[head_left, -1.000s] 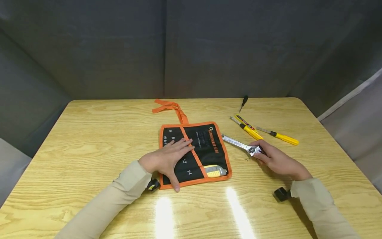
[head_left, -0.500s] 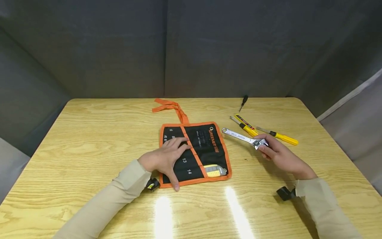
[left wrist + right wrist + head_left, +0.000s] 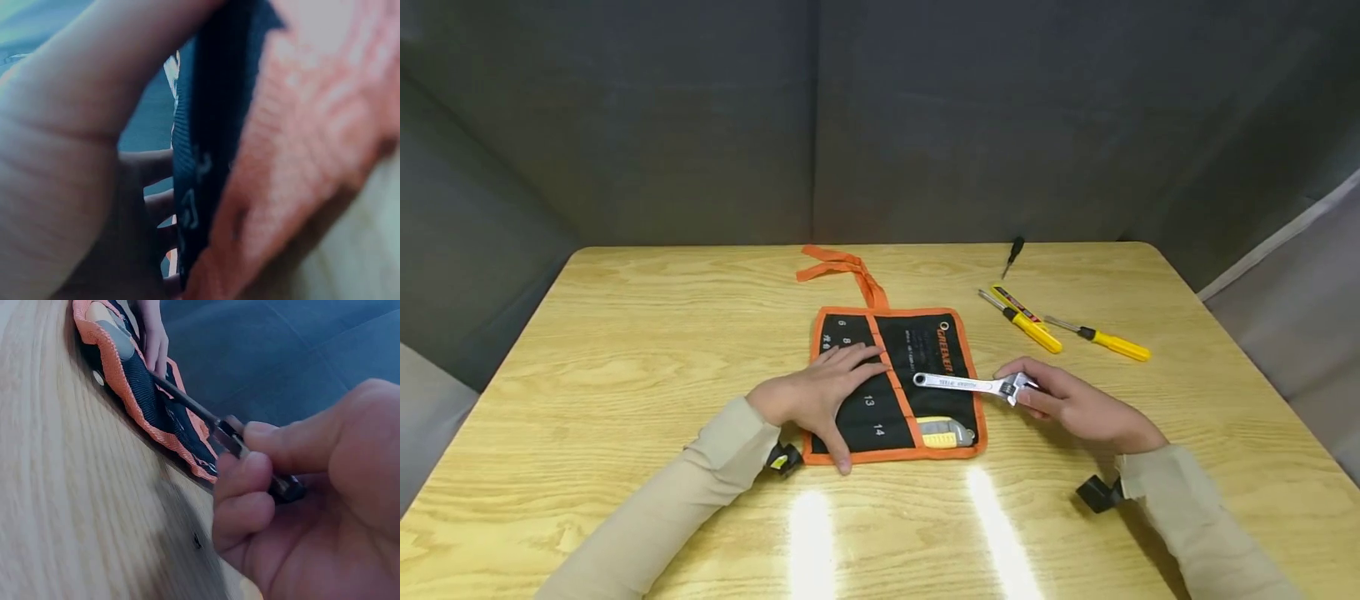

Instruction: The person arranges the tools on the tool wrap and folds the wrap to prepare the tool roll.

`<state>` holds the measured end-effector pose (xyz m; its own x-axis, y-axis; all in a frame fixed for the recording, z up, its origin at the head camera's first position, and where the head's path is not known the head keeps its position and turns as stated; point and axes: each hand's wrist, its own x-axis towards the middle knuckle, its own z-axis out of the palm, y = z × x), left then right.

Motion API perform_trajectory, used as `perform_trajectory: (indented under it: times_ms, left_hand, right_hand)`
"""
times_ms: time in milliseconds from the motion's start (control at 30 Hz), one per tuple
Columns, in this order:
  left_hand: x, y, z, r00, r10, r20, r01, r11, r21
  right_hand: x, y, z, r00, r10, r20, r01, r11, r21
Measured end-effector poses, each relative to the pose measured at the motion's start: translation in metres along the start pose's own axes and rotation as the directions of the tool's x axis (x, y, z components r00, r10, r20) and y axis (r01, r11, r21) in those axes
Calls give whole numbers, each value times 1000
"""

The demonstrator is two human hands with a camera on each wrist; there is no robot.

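A black tool pouch with orange edging (image 3: 850, 454) lies spread out on the table, with numbers printed on its left half. My left hand (image 3: 820, 404) rests on that half, fingers spread and thumb over the near edge. In the left wrist view the pouch's orange edge (image 3: 294, 144) looms close beside the thumb. My right hand (image 3: 1067, 400) pinches an adjustable wrench (image 3: 958, 383) by its jaw end, its handle reaching left above the pouch's right half. A yellow and grey utility knife (image 3: 942, 432) sits in the pouch's lower right part.
Two yellow-handled screwdrivers (image 3: 1034, 331) (image 3: 1116, 343), a flat yellow-and-black item (image 3: 1009, 298) and a small black screwdriver (image 3: 1016, 248) lie on the right back of the table. Orange ties (image 3: 850, 265) trail from the pouch's far edge. Dark curtains stand behind.
The wrench in my right hand has lifted and swung left, its handle end now over the pouch. The pouch has shifted and turned slightly under my left hand, which stays on it.
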<state>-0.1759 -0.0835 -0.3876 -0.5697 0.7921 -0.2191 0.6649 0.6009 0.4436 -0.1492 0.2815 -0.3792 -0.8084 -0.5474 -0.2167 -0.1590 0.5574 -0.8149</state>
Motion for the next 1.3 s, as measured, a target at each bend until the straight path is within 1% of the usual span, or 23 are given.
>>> perform_trajectory:
  times_ms: [100, 200, 267, 333, 433, 533, 633, 767, 833, 967, 1033, 1233, 1300]
  left_hand:
    - [-3, 1, -1, 1000, 5, -2, -5, 1000, -7]
    - [-3, 1, -2, 1000, 0, 2, 0, 1000, -6]
    - [-3, 1, -3, 1000, 1, 7, -1, 1000, -7]
    - [-2, 2, -3, 1000, 5, 9, -5, 1000, -11]
    - [-2, 3, -4, 1000, 7, 16, -7, 1000, -12]
    - [-3, 3, -4, 1000, -4, 23, 4, 1000, -6]
    - [-3, 4, -4, 1000, -13, 23, 13, 1000, -4]
    - [-3, 5, -3, 1000, -7, 18, 7, 1000, -8]
    - [-3, 6, -3, 1000, -6, 15, 6, 1000, -9]
    - [-3, 7, -4, 1000, -12, 16, 12, 1000, -14]
    - [-3, 7, -4, 1000, -12, 17, 13, 1000, -17]
    - [-5, 6, -5, 1000, -20, 20, 21, 1000, -20]
    - [-6, 6, -5, 999, -22, 23, 23, 1000, -22]
  right_hand:
    - [-2, -2, -1, 999, 15, 45, -13, 999, -37]
    - [-4, 0, -1, 996, 8, 93, -5, 999, -39]
    - [-5, 0, -1, 994, 8, 106, -3, 999, -39]
    - [-5, -1, -1, 995, 4, 99, 0, 999, -44]
    - [-1, -4, 2, 998, 19, 56, -16, 999, -50]
    - [5, -9, 5, 999, 37, 26, -36, 998, -46]
    - [13, -12, 8, 999, 48, 16, -47, 996, -75]
    - [22, -18, 12, 999, 48, 13, -46, 991, -130]
    - [25, -20, 14, 999, 31, 12, -29, 988, -152]
    - [29, -24, 19, 999, -32, 23, 36, 981, -190]
    - [29, -26, 21, 998, -64, 24, 68, 973, -221]
    - [34, -29, 28, 992, -117, 39, 123, 946, -300]
    - [36, -32, 31, 991, -125, 44, 132, 945, -300]
